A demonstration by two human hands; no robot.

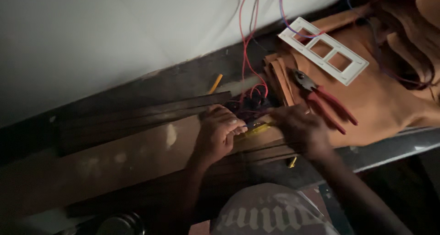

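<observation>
Yellow-handled screwdriver (257, 130) lies between the two hands, its long axis running roughly left to right with a slight rise toward the right hand. Left hand (217, 133) sits at the tool's left end, fingers curled over toward the tip; whether that grip is fully closed on the shaft cannot be told in the dim light. Right hand (300, 127) covers the handle end, fingers folded down around it, so this grip appears closed on the screwdriver.

Just above the tool, touching or nearly touching the fingertips of both hands, is a dark switch block (250, 105) with red wires (244, 42) looping up out of it along the white wall (91, 42). The block lies up and slightly right of the left hand, up and left of the right hand; both hands are about equally near.

Wooden boards (137, 143) carry the hands. Red-handled pliers (323, 97) rest on tan cloth (380, 102) just beyond the right hand, jaws pointing up-left. A white three-window plate (323, 49) lies further up the cloth, well apart from both hands.
</observation>
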